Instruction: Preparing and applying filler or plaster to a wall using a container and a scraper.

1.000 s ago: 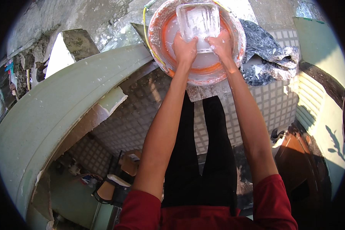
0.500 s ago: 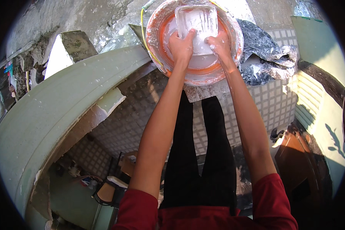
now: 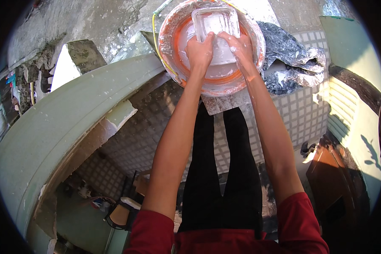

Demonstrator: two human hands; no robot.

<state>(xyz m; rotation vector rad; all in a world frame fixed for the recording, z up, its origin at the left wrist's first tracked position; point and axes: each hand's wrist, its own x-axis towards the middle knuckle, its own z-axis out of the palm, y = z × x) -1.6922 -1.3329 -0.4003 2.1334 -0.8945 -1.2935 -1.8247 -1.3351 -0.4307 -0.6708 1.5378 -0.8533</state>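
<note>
A clear rectangular plastic tray [image 3: 216, 21], smeared with white, is held over an orange bucket [image 3: 170, 46] whose rim and walls are crusted with white. My left hand [image 3: 200, 51] grips the tray's near left side, thumb on its inner face. On the near right side my right hand [image 3: 241, 51] holds it too, its thumb reaching in beside the left one. The fingers under the tray are hidden. Whitish liquid [image 3: 225, 69] shows in the bucket below. Both hands are spotted with white.
Right of the bucket lies a crumpled dark plastic sheet [image 3: 285, 46] with white stains. A curved pale green wall ledge [image 3: 72, 103] with a broken edge sweeps along the left. Under the bucket is a whitish slab [image 3: 224, 103] on tiled floor. A brown wooden piece [image 3: 332, 173] stands lower right.
My right thumb has moved left across the tray, closer to my left thumb. The tray stays over the bucket in both hands; the whole view has shifted slightly.
</note>
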